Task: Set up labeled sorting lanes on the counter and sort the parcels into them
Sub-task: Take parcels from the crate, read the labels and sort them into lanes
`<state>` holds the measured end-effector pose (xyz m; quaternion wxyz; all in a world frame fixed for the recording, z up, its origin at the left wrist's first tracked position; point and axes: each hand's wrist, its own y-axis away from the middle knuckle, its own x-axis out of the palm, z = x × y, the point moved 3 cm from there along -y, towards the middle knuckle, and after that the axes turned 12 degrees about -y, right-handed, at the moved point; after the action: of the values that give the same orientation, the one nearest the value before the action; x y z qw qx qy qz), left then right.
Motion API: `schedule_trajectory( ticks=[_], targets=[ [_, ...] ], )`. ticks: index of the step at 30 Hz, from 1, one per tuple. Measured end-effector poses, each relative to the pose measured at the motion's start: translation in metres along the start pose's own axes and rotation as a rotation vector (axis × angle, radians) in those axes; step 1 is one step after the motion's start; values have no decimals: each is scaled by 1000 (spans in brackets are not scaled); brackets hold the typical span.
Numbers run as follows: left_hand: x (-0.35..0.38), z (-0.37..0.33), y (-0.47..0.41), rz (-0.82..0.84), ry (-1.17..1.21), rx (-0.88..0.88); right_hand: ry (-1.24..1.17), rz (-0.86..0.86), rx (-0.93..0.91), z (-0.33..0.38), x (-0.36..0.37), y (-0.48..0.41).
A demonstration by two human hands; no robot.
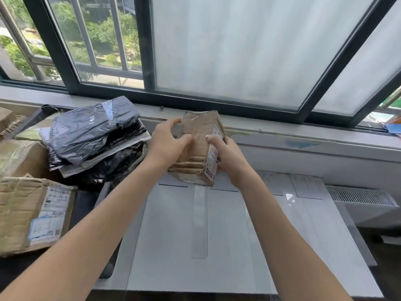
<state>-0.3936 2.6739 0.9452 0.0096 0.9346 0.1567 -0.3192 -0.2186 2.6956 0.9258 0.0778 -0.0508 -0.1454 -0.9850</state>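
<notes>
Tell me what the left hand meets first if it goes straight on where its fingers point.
The cardboard parcel that the left hand grips; past it, probably the window ledge, though depth is unclear.

I had both bare forearms stretched forward, converging on the cardboard parcel [198, 135]. My left hand [166, 146] gripped the parcel's left side, fingers curled round it, one digit laid across its upper face. My right hand [231, 158] clasped the parcel's right side, a fingertip pressed on its upper face.
</notes>
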Motion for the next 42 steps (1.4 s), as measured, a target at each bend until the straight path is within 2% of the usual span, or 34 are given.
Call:
schedule_trajectory(
  ticks=[2,4,5,7,13,15,19,23,25,29,42],
  targets=[
    [17,7,1,178,134,-172,-73,1,29,-8,-10,4],
    [36,7,9,442,408,-341,-146,13,56,-12,-20,8],
    [44,5,14,535,502,-382,-176,26,58,-13,-24,11],
    [56,3,18,603,584,-403,-221,28,36,-14,-35,15],
    [97,-2,26,571,745,-454,-385,-29,-9,-21,-76,26],
    [116,-3,28,485,674,-408,-343,-101,-25,-29,-92,28],
    [147,2,33,253,344,-243,-189,-269,-50,-51,-116,23],
    [182,12,39,377,493,-394,-38,-331,-64,-76,-130,5],
    [195,20,36,393,484,-428,16,-330,-57,-86,-134,-7],
    [210,34,28,375,487,-429,86,-298,-43,-98,-141,-31],
    [247,76,6,293,440,-553,42,-280,103,-150,-161,-81]
  ],
)
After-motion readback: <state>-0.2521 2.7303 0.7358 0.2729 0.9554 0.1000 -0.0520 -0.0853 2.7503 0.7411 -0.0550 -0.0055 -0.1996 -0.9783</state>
